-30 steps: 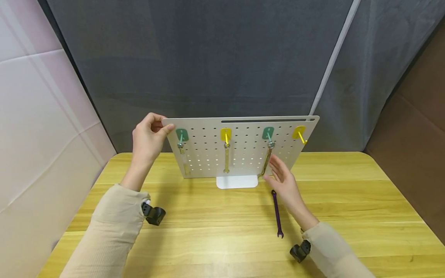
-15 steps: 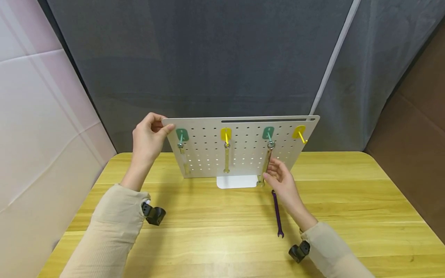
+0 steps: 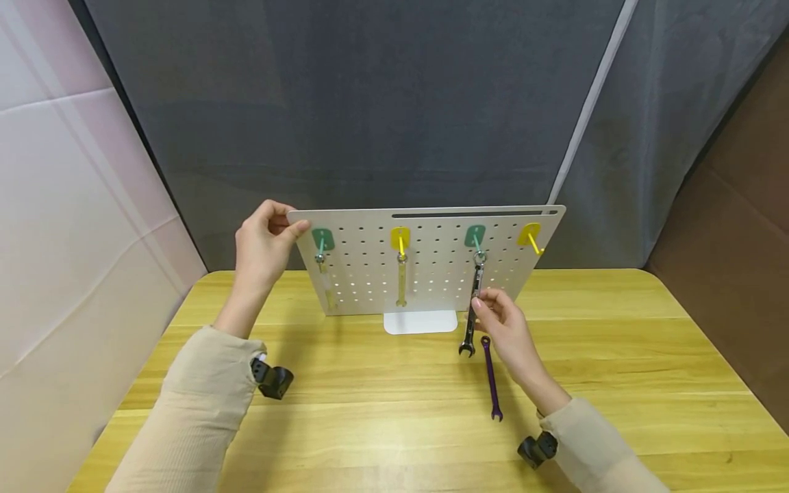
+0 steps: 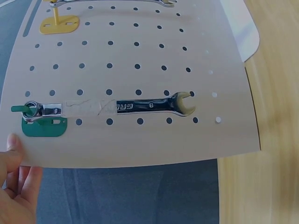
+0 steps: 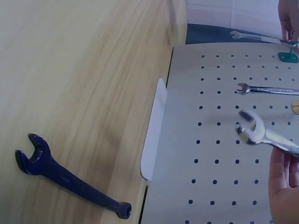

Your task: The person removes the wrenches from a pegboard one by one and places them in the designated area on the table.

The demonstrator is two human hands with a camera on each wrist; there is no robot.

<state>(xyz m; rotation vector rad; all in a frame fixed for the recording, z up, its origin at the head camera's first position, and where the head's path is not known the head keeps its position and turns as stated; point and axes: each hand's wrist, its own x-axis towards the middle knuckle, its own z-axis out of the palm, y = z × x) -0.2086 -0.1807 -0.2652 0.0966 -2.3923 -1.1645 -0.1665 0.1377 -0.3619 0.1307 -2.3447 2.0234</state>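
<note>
My left hand [image 3: 261,243] pinches the top left corner of a white pegboard [image 3: 437,294], thumb in front and fingers behind. With thumb and fingertips, my right hand [image 3: 508,329] pinches the shaft of a chrome combination wrench [image 3: 469,335]. Its ring end is on the second green hook [image 3: 474,236], while its open end tilts out toward me, away from the board. Two more chrome wrenches hang on the board: one on the left green hook, a taped wrench [image 4: 149,106], and a middle wrench [image 3: 402,284] on a yellow hook. Below the right hand, a purple wrench [image 3: 491,383] lies on the table.
At the far right of the board, a yellow hook [image 3: 530,236] holds nothing. A white base plate [image 3: 420,324] sticks out from the board's bottom onto the wooden table [image 3: 370,397]. A dark grey curtain [image 3: 370,123] hangs behind, with a pale panel [image 3: 80,205] at left.
My right hand has closed on the chrome wrench and drawn its lower end out from the board toward me. The left hand holds still on the corner.
</note>
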